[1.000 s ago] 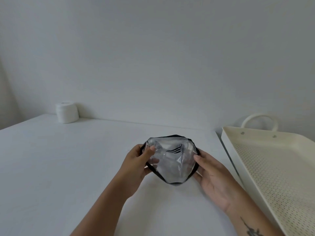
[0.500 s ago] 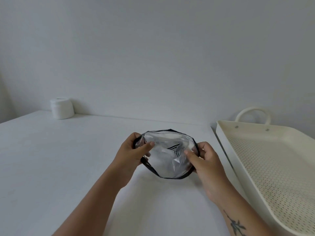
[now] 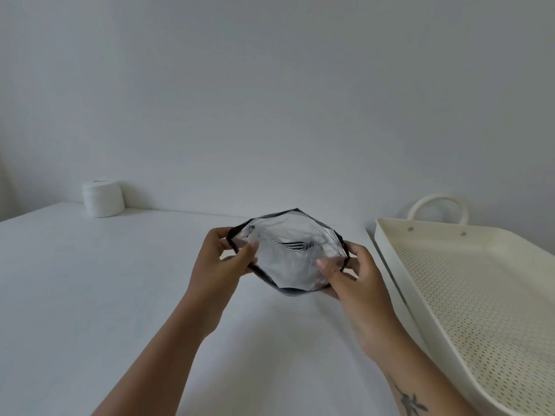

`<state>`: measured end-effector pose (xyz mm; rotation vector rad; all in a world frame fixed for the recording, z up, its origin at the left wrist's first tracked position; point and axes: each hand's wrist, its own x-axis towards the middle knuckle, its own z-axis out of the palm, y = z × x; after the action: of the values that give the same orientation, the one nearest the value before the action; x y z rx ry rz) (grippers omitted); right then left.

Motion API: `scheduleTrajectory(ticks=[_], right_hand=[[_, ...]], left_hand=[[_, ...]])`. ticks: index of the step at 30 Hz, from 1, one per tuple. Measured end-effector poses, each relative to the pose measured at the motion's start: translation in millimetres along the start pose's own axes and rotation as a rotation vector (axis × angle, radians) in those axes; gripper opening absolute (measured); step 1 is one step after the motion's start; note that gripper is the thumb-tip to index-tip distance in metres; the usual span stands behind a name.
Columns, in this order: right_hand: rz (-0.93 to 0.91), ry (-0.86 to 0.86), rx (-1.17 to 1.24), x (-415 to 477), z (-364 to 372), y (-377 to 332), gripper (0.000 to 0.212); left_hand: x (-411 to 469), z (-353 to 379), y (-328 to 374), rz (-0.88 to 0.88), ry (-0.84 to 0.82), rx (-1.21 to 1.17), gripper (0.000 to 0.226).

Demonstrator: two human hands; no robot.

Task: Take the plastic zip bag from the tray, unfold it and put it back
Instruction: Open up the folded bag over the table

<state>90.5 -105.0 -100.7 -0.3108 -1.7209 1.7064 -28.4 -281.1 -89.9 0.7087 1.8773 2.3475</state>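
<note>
A clear plastic zip bag (image 3: 288, 253) with a black rim and black stripes printed on it is held above the white table (image 3: 90, 295), still crumpled into a rounded shape. My left hand (image 3: 222, 265) pinches its left edge, thumb on top. My right hand (image 3: 351, 274) grips its lower right edge, thumb pressed on the clear film. The cream perforated tray (image 3: 468, 295) with a loop handle lies to the right of my hands, with nothing visible in it.
A white cylindrical roll (image 3: 103, 198) stands at the table's far left by the grey wall. The tray's near long rim (image 3: 399, 292) runs close beside my right wrist.
The bag has spread a little wider and tipped up toward me. My right thumb has shifted onto the film's lower right, and both hands sit slightly higher in view.
</note>
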Motion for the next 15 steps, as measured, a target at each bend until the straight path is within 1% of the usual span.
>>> scheduleTrajectory(ticks=[1, 2, 3, 5, 7, 9, 10, 12, 13, 14, 15], right_hand=[[0.028, -0.037, 0.05, -0.5, 0.0, -0.7, 0.043], [0.028, -0.048, 0.031, -1.3, 0.3, -0.5, 0.047], [0.013, -0.034, -0.032, -2.3, 0.9, 0.4, 0.048], [-0.032, 0.052, -0.21, -3.7, 2.9, 0.0, 0.046], [-0.078, 0.143, -0.353, -2.3, 2.7, 2.1, 0.044], [-0.123, 0.186, -0.444, -0.8, 1.0, 3.0, 0.042], [-0.132, 0.179, -0.461, -0.6, 0.6, 2.7, 0.043], [-0.145, 0.109, -0.446, -1.5, 0.8, 1.5, 0.044], [-0.153, 0.069, -0.439, -2.4, 0.9, 1.1, 0.043], [-0.159, 0.039, -0.44, -3.3, 1.3, 0.5, 0.041], [-0.16, 0.023, -0.438, -3.3, 1.4, 0.2, 0.039]], left_hand=[[-0.7, -0.7, 0.7, -0.008, -0.004, -0.043, 0.019], [-0.7, -1.0, 1.0, 0.0, 0.01, -0.043, 0.016], [-0.5, -0.8, 1.4, 0.014, 0.039, -0.006, 0.012], [0.5, 0.1, 1.7, 0.054, 0.12, 0.12, 0.003], [0.6, 1.0, 1.3, 0.093, 0.201, 0.214, 0.008], [0.2, 1.5, 0.9, 0.116, 0.254, 0.26, 0.013], [-0.1, 1.9, 0.5, 0.132, 0.266, 0.288, 0.014], [-1.2, 1.6, -0.4, 0.178, 0.262, 0.395, 0.01], [-2.4, 1.3, -0.8, 0.215, 0.253, 0.487, 0.012], [-4.1, 1.3, -0.7, 0.269, 0.233, 0.59, 0.03], [-6.1, 1.5, 0.2, 0.343, 0.192, 0.68, 0.054]])
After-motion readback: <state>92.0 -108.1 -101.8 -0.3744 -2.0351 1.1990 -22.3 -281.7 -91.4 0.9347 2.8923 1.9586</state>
